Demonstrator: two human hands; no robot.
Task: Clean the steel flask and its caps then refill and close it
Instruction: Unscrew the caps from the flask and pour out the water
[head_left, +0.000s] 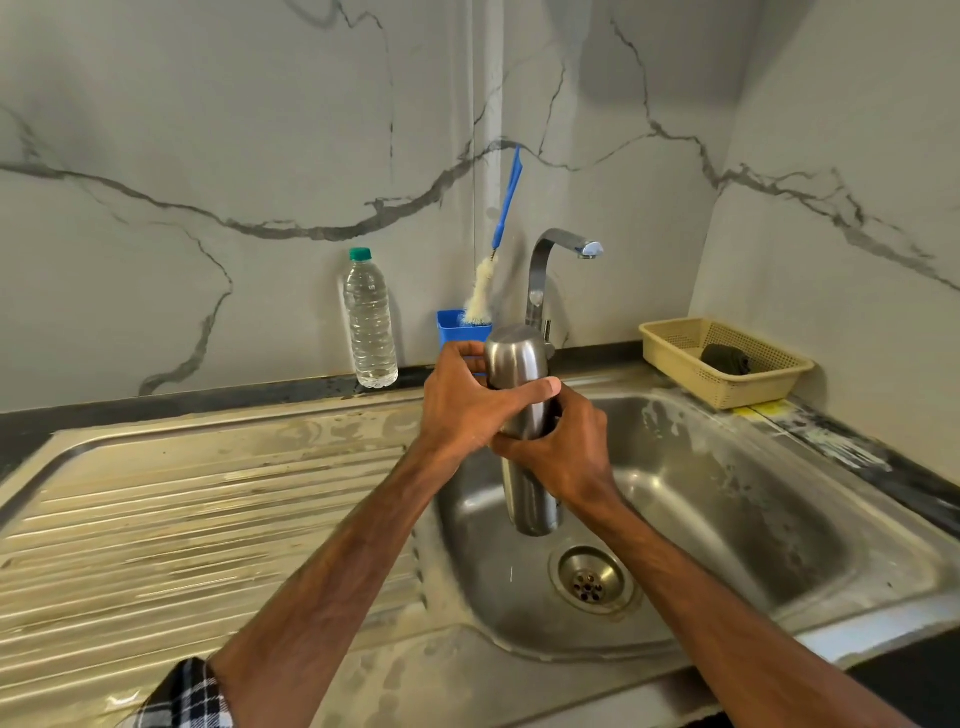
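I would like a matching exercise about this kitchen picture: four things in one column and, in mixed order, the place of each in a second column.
Things:
1. steel flask
2. water bottle
3. bottle brush
4. yellow basket

Places:
a. standing in the blue holder
b. to the right of the sink
c. held above the sink
d. standing left of the blue holder

Pairs: 1-c; 2-d; 3-a; 4-b
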